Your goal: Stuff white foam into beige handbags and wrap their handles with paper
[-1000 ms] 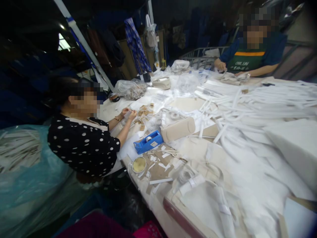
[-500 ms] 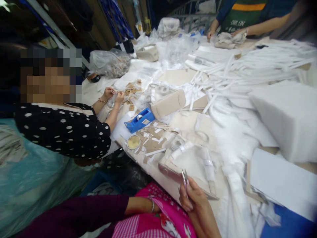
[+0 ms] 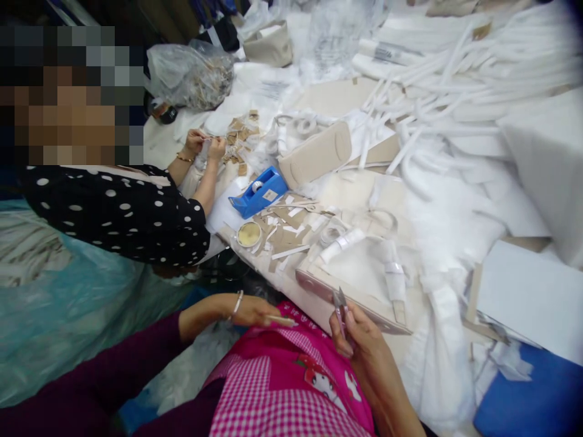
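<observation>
My right hand (image 3: 357,334) is closed around a pair of thread snips (image 3: 340,303), its pointed blades upward and slightly apart. Over my lap, my left hand (image 3: 252,311) grips a small flat beige strip (image 3: 280,320); its fingers are partly hidden. Just beyond the snips lies a beige bag (image 3: 319,285) at the table edge, with white-wrapped straps (image 3: 344,244) resting on it. A pink checked apron (image 3: 273,376) covers my lap below both hands.
A co-worker in a spotted top (image 3: 136,212) works at my left, both hands on something small. A blue tape dispenser (image 3: 259,193), a round tin (image 3: 248,234), another beige bag (image 3: 314,155), white padding rolls (image 3: 437,103) and a large white block (image 3: 546,164) are on the table.
My left hand has come out from the apron into view, holding a beige strip. The view has tilted downward. My right hand still holds the snips.
</observation>
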`<state>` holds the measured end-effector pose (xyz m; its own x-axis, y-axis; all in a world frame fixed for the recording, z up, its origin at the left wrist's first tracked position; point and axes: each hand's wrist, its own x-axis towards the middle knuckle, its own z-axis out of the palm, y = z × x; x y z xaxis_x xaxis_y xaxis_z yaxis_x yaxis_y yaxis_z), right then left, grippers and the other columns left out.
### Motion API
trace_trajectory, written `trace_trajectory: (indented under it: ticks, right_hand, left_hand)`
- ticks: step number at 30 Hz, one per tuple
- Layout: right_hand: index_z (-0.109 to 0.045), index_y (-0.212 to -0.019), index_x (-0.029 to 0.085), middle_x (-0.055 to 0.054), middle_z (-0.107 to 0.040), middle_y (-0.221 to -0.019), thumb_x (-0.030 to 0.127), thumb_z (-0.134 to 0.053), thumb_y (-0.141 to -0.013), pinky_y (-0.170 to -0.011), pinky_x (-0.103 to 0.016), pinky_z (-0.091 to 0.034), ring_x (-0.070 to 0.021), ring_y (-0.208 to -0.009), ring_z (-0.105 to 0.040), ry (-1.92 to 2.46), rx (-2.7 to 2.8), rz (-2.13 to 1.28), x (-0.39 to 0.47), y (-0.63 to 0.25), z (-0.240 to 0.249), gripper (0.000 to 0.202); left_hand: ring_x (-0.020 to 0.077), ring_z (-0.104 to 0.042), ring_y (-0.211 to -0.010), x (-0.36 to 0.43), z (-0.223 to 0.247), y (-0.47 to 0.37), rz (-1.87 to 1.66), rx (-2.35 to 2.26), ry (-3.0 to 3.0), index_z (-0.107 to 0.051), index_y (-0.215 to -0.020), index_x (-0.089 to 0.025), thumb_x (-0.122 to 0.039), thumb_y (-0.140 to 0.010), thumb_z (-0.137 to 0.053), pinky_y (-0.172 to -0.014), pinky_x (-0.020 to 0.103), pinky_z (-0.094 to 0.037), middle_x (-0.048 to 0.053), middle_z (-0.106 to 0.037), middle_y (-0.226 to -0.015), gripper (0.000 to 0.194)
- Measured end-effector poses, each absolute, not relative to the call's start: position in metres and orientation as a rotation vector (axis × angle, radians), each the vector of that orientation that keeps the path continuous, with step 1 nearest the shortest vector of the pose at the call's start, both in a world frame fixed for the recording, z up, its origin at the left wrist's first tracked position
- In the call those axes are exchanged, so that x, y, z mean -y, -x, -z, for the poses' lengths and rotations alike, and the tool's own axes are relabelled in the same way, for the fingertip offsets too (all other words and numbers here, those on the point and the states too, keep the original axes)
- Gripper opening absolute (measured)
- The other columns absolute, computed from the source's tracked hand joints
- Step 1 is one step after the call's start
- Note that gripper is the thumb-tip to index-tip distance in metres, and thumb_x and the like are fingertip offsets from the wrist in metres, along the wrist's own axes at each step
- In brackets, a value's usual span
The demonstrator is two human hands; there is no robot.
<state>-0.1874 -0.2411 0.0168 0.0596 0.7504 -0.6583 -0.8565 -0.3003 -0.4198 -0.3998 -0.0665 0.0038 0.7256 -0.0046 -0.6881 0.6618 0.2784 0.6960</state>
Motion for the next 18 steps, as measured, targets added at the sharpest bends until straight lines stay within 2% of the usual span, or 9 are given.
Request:
trace_trajectory:
  ticks: [3,6,9,12,18]
  right_hand:
    - [-0.065,-0.104,0.018,0.001,-0.051,-0.069,0.052,-0.061,-0.082,-0.048,-0.021,-0.030,-0.0079,-0.053,-0.033,1.033,-0.156,-1.597,0.246,0.192,-0.004,0.041]
    - [-0.068,-0.098,0.018,-0.003,-0.057,-0.076,0.053,-0.066,-0.076,-0.056,-0.023,-0.040,-0.0130,-0.064,-0.047,1.130,-0.154,-1.585,0.249,0.198,0.012,0.042]
    - [-0.069,-0.095,0.020,-0.003,-0.058,-0.073,0.056,-0.064,-0.077,-0.059,-0.025,-0.043,-0.0156,-0.065,-0.051,1.097,-0.049,-1.651,0.252,0.207,0.024,0.041]
    - [-0.069,-0.092,0.023,-0.002,-0.056,-0.066,0.059,-0.058,-0.080,-0.057,-0.028,-0.042,-0.0162,-0.058,-0.050,0.994,0.031,-1.742,0.258,0.219,0.039,0.040]
    - [-0.066,-0.091,0.024,-0.002,-0.056,-0.066,0.058,-0.062,-0.076,-0.059,-0.030,-0.043,-0.0181,-0.061,-0.051,1.037,0.123,-1.704,0.276,0.247,0.090,0.037]
  left_hand:
    - [0.0069,-0.024,-0.046,0.062,-0.012,0.387,0.438,-0.694,-0.963,-0.062,-0.108,-0.014,-0.060,-0.081,-0.056,-0.040,0.021,-0.017,-0.004,-0.036,-0.061,0.054]
    - [0.0051,-0.017,-0.047,0.077,-0.008,0.376,0.264,-0.676,-0.768,-0.060,-0.108,-0.012,-0.060,-0.085,-0.049,-0.040,0.020,-0.011,-0.004,-0.032,-0.067,0.054]
    - [0.0056,-0.028,-0.049,0.096,0.004,0.371,0.131,-0.644,-0.620,-0.063,-0.102,-0.012,-0.053,-0.084,-0.055,-0.045,0.020,-0.022,-0.001,-0.038,-0.071,0.045]
    - [0.0095,-0.043,-0.058,0.112,0.020,0.374,-0.022,-0.647,-0.492,-0.065,-0.099,-0.011,-0.045,-0.081,-0.063,-0.058,0.026,-0.036,0.002,-0.045,-0.076,0.038]
    - [0.0128,-0.054,-0.064,0.141,0.059,0.392,-0.216,-0.620,-0.324,-0.063,-0.103,-0.011,-0.037,-0.079,-0.069,-0.072,0.033,-0.044,0.005,-0.056,-0.079,0.036]
